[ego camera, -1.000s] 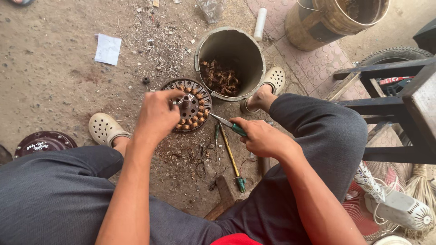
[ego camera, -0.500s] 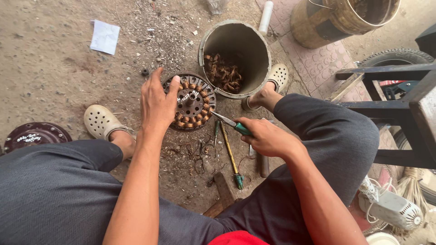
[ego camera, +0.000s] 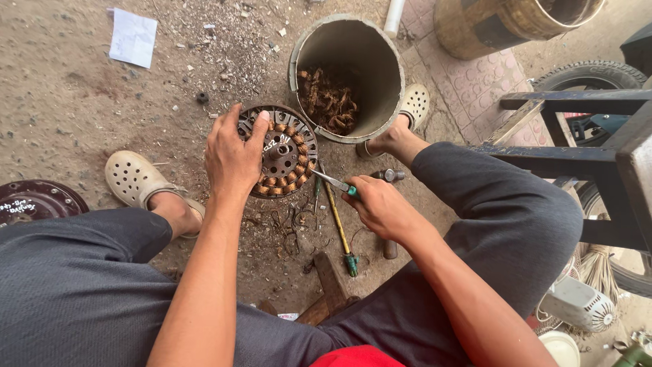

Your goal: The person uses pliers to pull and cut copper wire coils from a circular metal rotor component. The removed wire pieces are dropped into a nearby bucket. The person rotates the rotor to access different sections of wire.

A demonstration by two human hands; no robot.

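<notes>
2 hands busy: my left hand [ego camera: 233,153] grips the stator [ego camera: 285,153], right hand [ego camera: 380,207] closed on pliers [ego camera: 334,183], whose tip could slip and nick my fingers [ego camera: 257,129].

Dirt floor [ego camera: 68,102] bears stator [ego camera: 288,160], bucket [ego camera: 350,75], paper [ego camera: 133,37].

Dusty bare ground [ego camera: 75,102] in daylight, paved patch [ego camera: 475,75], dark wooden stool [ego camera: 598,136], tyre [ego camera: 591,71]

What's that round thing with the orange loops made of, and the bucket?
The round motor stator looks like dark, dull metal; its shiny orange-brown loops are probably copper wire. The bucket looks like grey plastic, scuffed and dusty, though I can't be sure.
</notes>
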